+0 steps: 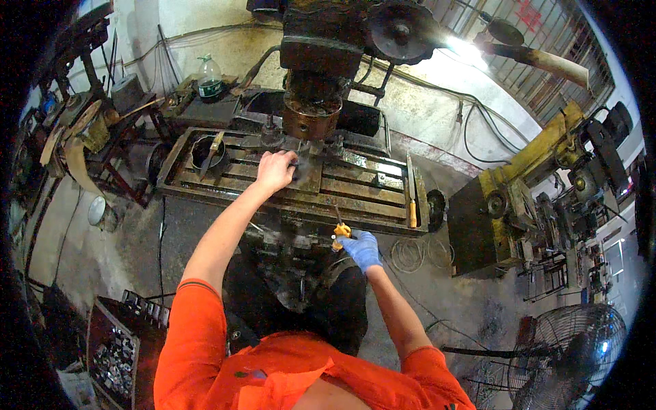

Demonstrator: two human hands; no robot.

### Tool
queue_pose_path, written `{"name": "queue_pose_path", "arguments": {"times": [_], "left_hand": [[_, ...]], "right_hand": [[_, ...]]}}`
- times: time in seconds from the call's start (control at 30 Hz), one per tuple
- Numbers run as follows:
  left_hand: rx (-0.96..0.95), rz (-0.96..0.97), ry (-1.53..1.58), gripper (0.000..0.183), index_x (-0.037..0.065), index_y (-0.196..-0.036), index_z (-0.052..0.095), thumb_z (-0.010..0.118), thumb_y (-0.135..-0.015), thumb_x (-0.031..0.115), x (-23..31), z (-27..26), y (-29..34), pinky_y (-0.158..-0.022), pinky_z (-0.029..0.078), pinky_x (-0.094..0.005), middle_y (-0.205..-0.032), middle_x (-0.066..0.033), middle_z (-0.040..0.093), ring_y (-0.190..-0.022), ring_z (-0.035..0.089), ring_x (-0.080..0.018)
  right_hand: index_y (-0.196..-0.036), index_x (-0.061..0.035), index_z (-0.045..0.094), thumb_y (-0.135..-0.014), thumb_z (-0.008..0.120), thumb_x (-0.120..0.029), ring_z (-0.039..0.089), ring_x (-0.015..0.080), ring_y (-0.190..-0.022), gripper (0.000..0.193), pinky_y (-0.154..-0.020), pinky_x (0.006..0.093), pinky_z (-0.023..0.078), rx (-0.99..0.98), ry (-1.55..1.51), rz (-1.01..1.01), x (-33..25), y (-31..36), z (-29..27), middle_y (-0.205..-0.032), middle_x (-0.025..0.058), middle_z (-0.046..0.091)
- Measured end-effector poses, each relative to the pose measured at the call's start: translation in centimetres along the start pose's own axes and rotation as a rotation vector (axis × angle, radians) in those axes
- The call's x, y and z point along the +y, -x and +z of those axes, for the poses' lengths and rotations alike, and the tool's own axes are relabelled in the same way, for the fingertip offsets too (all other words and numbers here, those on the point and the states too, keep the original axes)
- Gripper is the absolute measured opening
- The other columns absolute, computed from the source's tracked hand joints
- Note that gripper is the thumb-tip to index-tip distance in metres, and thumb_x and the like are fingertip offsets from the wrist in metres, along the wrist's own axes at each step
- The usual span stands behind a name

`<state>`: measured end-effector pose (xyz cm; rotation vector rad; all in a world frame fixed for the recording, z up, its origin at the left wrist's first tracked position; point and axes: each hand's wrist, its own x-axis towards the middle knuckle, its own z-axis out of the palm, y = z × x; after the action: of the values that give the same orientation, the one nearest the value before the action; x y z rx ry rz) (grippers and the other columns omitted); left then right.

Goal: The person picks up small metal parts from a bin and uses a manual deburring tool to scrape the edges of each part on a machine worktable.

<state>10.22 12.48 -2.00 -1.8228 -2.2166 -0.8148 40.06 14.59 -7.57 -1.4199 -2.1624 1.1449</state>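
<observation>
My bare left hand (275,171) reaches onto the slotted table (355,195) of a milling machine, just below the spindle head (311,117). Its fingers are curled against something small and dark, too dim to make out. In my right hand (362,250), which wears a blue glove, is a yellow air blow gun (341,232). The gun's thin dark nozzle points away from me, over the table's front edge. A metal clamp stud (270,128) stands left of the spindle.
A round dark pot (207,157) with a brush (216,144) sits on the table's left end. A yellow-handled file (413,205) lies at the right end. A bin of metal parts (113,362), a fan (570,359) and a yellow machine (506,184) stand around me.
</observation>
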Motion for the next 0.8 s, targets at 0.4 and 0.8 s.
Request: {"name": "queue_pose_path", "arguments": {"times": [0.4,0.8], "left_hand": [[0.056,-0.077,0.081,0.029,0.01,-0.101,0.058,0.061,-0.074,0.017,1.0,3.2,-2.7,-0.071,0.047,-0.0418,-0.091,-0.0147,0.06,-0.081,0.059,-0.0324],[-0.038,-0.296,0.047,0.035,0.006,-0.097,0.058,0.065,-0.072,0.029,0.3,1.1,-3.7,-0.07,0.048,-0.0419,-0.083,-0.0156,0.062,-0.083,0.06,-0.0314]], "right_hand": [[-0.094,0.0049,0.063,-0.072,0.069,-0.014,0.057,0.0108,-0.075,0.03,-0.07,0.0248,0.046,0.299,-0.119,-0.046,-1.6,6.0,-14.1,-0.082,0.0074,0.065],[-0.115,0.0011,0.05,-0.088,0.045,-0.025,0.046,0.0256,-0.113,0.038,-0.103,0.0424,0.03,0.324,-0.933,-1.234,-25.8,4.9,-34.5,-0.119,0.0154,0.05]]}}
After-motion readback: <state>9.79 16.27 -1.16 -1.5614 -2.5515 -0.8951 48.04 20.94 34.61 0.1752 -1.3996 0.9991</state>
